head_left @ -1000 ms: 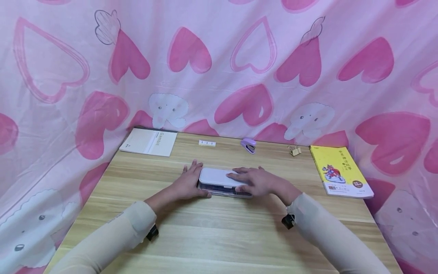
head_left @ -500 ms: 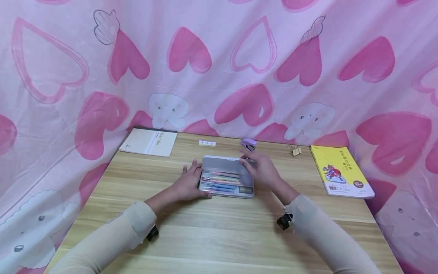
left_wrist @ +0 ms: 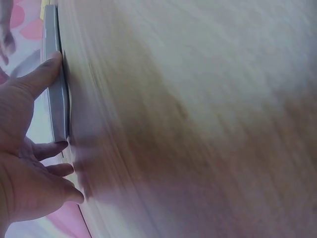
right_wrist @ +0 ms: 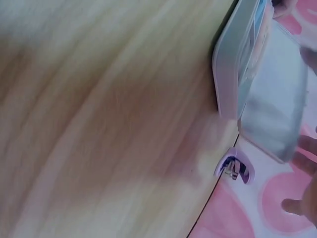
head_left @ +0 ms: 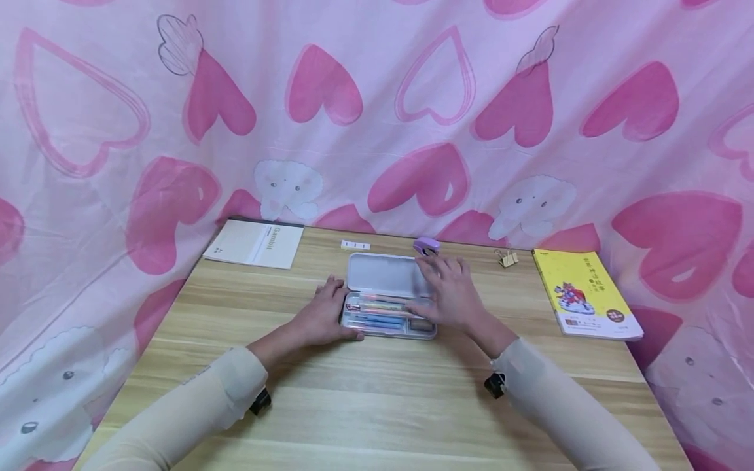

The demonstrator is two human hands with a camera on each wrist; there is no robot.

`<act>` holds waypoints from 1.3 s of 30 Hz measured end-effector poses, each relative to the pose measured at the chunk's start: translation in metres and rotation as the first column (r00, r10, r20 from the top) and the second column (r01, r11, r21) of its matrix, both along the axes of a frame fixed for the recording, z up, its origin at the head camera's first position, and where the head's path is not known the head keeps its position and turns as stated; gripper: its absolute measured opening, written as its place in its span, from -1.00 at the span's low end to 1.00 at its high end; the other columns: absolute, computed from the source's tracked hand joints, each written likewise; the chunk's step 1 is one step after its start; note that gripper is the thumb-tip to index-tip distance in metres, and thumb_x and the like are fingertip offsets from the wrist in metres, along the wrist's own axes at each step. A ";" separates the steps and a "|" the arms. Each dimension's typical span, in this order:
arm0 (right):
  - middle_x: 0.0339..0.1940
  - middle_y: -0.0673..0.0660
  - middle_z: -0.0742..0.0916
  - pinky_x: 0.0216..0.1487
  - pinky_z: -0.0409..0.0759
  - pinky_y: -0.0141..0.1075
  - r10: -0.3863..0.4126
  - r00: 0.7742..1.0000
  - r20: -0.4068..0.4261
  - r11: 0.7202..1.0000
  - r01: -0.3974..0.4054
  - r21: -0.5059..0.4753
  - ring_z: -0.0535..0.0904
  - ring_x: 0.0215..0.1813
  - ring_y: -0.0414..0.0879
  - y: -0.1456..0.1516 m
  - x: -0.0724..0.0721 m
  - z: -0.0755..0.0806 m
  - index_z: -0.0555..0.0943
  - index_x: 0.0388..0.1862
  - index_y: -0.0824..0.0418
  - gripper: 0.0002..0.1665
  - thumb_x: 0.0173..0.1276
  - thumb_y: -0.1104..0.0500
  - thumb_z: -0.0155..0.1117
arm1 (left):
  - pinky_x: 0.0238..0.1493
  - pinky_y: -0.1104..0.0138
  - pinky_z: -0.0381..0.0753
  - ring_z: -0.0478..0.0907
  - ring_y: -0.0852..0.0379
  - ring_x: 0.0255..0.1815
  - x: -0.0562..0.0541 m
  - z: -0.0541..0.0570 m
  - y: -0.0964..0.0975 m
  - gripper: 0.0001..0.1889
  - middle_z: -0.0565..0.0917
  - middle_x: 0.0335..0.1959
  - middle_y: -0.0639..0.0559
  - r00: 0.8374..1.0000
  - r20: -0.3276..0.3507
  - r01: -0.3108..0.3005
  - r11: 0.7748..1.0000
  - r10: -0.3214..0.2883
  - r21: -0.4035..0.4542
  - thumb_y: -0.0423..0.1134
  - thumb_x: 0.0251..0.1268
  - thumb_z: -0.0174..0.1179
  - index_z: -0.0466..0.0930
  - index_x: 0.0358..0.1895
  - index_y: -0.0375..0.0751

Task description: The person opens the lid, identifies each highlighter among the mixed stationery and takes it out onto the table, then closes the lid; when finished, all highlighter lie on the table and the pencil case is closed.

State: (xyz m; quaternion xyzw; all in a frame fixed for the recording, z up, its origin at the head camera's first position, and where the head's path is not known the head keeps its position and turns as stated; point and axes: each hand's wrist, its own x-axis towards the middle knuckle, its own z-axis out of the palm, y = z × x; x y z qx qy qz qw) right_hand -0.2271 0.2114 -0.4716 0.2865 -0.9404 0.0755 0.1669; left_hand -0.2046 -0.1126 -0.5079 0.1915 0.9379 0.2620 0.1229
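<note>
A pencil case [head_left: 389,335] lies on the table with its white lid [head_left: 385,275] tipped back. Pens and pencils [head_left: 379,320] lie inside; a grey-brown block [head_left: 421,325] sits in the right compartment. My left hand [head_left: 321,317] holds the case's left end, thumb [left_wrist: 44,74] against the front wall and the other fingers by the end. My right hand [head_left: 453,294] is at the right side, its spread fingers at the lid's right edge and its thumb over the case's interior. The right wrist view shows those fingers [right_wrist: 304,153] beside the raised lid, partly cut off.
Behind the case stand a purple stapler [head_left: 427,246] and a small white strip with dark marks [head_left: 355,245]. A gold binder clip [head_left: 506,258] lies farther right. A pale notebook [head_left: 256,245] lies at back left, a yellow book [head_left: 586,294] at right. A heart-patterned curtain [head_left: 330,157] borders the table.
The pencil case was closed a second ago; my right hand has raised its lid and swung it back, baring the contents. My left hand has stayed at the left end.
</note>
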 end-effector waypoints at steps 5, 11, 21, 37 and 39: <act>0.90 0.21 0.17 0.58 0.02 0.74 -0.024 0.956 0.292 0.991 -0.015 0.133 0.09 0.86 0.34 0.003 -0.004 -0.003 -0.02 0.91 -0.06 0.75 -0.08 -0.74 0.56 | 0.85 -0.23 -0.01 -0.05 -0.37 0.86 0.002 0.004 0.000 0.23 0.21 0.74 -0.37 1.000 -0.017 -0.012 1.000 0.011 -0.024 0.33 0.11 0.66 0.26 0.73 -0.22; 0.91 0.24 0.08 0.58 -0.02 0.76 -0.014 0.880 0.475 0.993 -0.044 0.111 -0.08 0.89 0.38 0.005 -0.014 -0.012 -0.15 0.91 -0.28 0.82 -0.19 -0.75 0.62 | 0.73 -0.19 0.37 0.20 -0.34 0.72 0.003 0.003 0.002 0.22 0.26 0.71 -0.30 0.999 -0.034 -0.036 0.997 0.034 -0.068 0.40 0.10 0.63 0.30 0.73 -0.16; 0.93 0.20 0.04 0.60 -0.18 0.76 -0.036 0.772 0.635 0.993 -0.042 0.108 -0.14 0.90 0.38 0.001 -0.024 -0.011 -0.07 0.90 -0.33 0.71 -0.11 -0.70 0.64 | 0.77 -0.16 0.31 0.16 -0.27 0.77 0.003 0.006 0.002 0.35 0.20 0.75 -0.27 0.997 0.001 -0.073 0.995 0.073 -0.062 0.48 0.06 0.59 0.17 0.77 -0.26; 0.94 0.14 -0.02 0.66 -0.28 0.70 -0.043 0.735 0.677 0.994 -0.039 0.105 -0.25 0.91 0.33 0.002 -0.024 -0.011 -0.02 0.88 -0.36 0.62 -0.05 -0.66 0.63 | 0.87 -0.23 -0.14 -0.17 -0.21 0.92 -0.013 0.002 -0.005 0.46 -0.03 0.89 -0.19 0.998 -0.010 0.060 0.989 -0.061 -0.133 0.69 0.14 0.31 -0.10 0.84 -0.25; 0.94 0.14 -0.02 0.65 -0.29 0.70 -0.041 0.735 0.677 0.993 -0.042 0.106 -0.25 0.91 0.33 0.003 -0.024 -0.012 -0.01 0.88 -0.35 0.61 -0.04 -0.66 0.63 | 0.87 -0.24 -0.16 -0.18 -0.22 0.92 -0.014 0.002 -0.006 0.47 -0.04 0.89 -0.20 0.998 -0.009 0.062 0.989 -0.064 -0.137 0.71 0.15 0.29 -0.12 0.84 -0.27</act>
